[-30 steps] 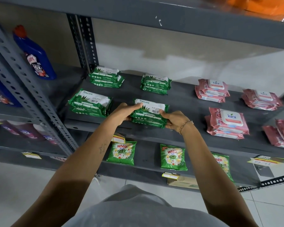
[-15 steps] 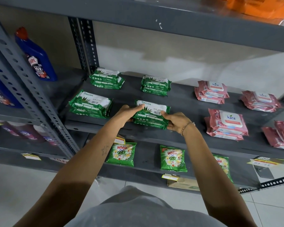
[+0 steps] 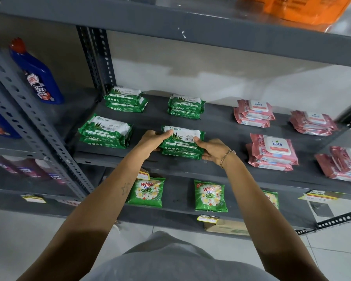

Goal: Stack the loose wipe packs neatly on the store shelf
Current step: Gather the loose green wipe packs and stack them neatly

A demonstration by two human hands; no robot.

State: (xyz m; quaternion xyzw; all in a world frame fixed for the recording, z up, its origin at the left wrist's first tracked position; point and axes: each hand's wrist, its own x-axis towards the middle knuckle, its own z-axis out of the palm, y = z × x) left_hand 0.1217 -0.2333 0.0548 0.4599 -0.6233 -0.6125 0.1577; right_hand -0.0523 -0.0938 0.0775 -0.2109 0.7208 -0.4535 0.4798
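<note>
At the front edge of the middle shelf, I have the green wipe stack between my hands, left hand on its left end and right hand on its right end, both clamped on the packs. I judge them light, soft and squashy under slick film, so I'd grip the short ends rather than the faces. Other green stacks sit well apart.

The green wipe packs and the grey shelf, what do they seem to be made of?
Green wipe packs: probably thin plastic film, glossy; it wrinkles and shows highlights. Grey shelf: likely painted metal, matte; its uprights are perforated angle bars.
</note>
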